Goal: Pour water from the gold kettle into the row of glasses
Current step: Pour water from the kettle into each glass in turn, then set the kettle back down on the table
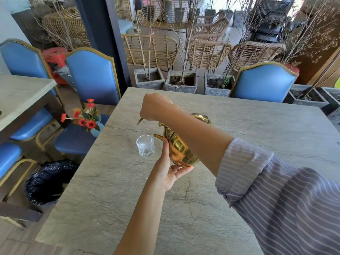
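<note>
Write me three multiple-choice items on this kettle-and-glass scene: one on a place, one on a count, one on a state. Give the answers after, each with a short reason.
1. Where is the vase of red flowers?
A. On the table beside the glass
B. On a blue chair seat left of the table
C. On the floor by the black bag

2. How many glasses show on the stone table?
A. One
B. Three
C. Five

3. How is the gold kettle held?
A. Standing on the table, untouched
B. Tilted, by both hands
C. Hanging from one finger

Answers:
1 B: the vase rests on the blue seat, off the table's left edge.
2 A: only one clear glass is visible; no row shows.
3 B: the right hand has its grip on the handle up top, the left hand supports the base, spout tipped toward the glass.
</note>
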The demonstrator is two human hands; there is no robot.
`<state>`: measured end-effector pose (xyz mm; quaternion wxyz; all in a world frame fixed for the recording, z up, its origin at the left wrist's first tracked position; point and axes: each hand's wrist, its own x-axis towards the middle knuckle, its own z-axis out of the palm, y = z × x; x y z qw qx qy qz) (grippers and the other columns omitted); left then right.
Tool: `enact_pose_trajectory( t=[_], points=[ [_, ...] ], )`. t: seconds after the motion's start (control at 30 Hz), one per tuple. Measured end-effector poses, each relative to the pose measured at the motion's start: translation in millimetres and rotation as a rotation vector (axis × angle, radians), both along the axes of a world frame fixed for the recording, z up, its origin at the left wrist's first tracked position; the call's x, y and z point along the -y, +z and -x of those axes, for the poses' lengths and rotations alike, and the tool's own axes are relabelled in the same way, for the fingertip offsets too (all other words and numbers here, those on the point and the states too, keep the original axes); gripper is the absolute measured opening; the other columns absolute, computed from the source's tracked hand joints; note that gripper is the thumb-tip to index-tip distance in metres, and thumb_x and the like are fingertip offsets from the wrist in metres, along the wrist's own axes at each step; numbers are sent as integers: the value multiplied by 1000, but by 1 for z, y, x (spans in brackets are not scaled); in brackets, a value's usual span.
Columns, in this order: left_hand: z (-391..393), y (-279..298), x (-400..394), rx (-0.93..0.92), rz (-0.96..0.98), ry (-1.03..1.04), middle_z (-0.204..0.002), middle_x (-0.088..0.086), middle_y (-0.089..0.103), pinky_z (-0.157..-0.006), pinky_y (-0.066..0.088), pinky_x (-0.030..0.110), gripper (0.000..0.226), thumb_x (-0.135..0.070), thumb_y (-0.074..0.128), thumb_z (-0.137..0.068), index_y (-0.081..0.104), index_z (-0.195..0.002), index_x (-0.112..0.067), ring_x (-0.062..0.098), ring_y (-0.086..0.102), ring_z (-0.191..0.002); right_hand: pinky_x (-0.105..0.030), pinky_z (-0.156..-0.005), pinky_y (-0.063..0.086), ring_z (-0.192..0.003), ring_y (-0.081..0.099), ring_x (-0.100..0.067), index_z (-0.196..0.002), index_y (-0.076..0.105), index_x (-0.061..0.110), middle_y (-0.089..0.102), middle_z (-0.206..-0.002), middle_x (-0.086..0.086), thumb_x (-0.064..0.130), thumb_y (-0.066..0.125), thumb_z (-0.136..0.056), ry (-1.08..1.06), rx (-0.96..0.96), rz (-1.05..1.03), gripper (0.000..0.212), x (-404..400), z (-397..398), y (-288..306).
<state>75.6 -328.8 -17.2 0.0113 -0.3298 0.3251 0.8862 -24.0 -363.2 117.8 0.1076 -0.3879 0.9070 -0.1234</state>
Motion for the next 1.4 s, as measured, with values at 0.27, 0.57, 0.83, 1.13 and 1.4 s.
enact_pose_trajectory(
  t=[0.27, 0.57, 0.83, 1.13, 1.4],
  points=[
    [-1, -6, 0, 14, 40, -13, -114, 22, 66, -90, 58, 52, 58, -63, 53, -88, 61, -113, -11, 37, 65, -112, -24, -45, 32, -56, 42, -14, -78, 46, 10, 45, -69, -2, 10, 50, -88, -37, 48, 41, 11, -7, 3, -6],
    [0, -14, -2, 97, 155, -45, -110, 24, 68, -90, 57, 54, 57, -62, 60, -84, 63, -105, -9, 35, 68, -103, -34, -69, 41, -77, 51, -29, -76, 56, 3, 57, -84, -14, 11, 46, -90, -93, 105, 71, 19, -36, 15, -14],
    [2, -18, -9, 168, 302, 78, -128, 22, 60, -62, 63, 46, 94, -65, 82, -57, 55, -124, -4, 45, 65, -107, -23, -55, 47, -61, 58, -14, -98, 73, -4, 71, -87, -6, 15, 47, -98, -40, 209, 362, 32, -92, 25, -31],
    [0, -22, -44, 183, 374, 32, -134, 20, 53, -60, 63, 42, 136, -70, 90, -24, 39, -137, -16, 42, 68, -102, -20, -47, 35, -47, 46, -8, -88, 73, 4, 55, -59, 10, 13, 48, -98, -106, 255, 549, 29, -170, 10, -29],
    [-2, -35, -104, 194, 354, -185, -125, 21, 63, -66, 64, 41, 119, -66, 91, -34, 52, -128, -4, 36, 71, -100, -22, -46, 37, -47, 48, -11, -80, 70, 7, 55, -55, 12, 21, 50, -99, -267, 243, 621, 31, -256, -2, -44]
  ],
)
